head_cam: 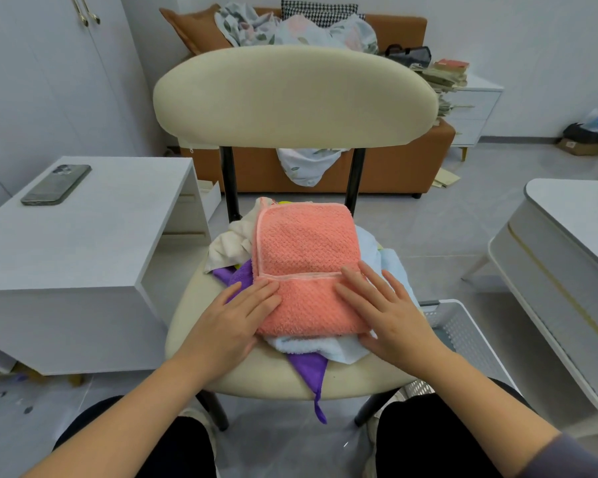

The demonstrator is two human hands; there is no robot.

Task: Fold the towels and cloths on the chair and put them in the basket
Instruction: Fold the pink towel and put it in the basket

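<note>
No legible text, label, brand or number anywhere (book covers (451, 65) on the far cabinet (477, 108) too small)

Towel (304, 257) lies atop cloths (325, 348) on chair (256, 377); basket (463, 326) right (on floor (446, 236)).

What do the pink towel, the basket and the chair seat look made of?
Pink towel: plush fabric, likely microfibre, from its nubby waffle pile and stitched edge band. Basket: probably white plastic, a rigid wall with a grid of holes. Chair seat: smooth matte cream upholstery; leather-like or fabric, unclear.
</note>
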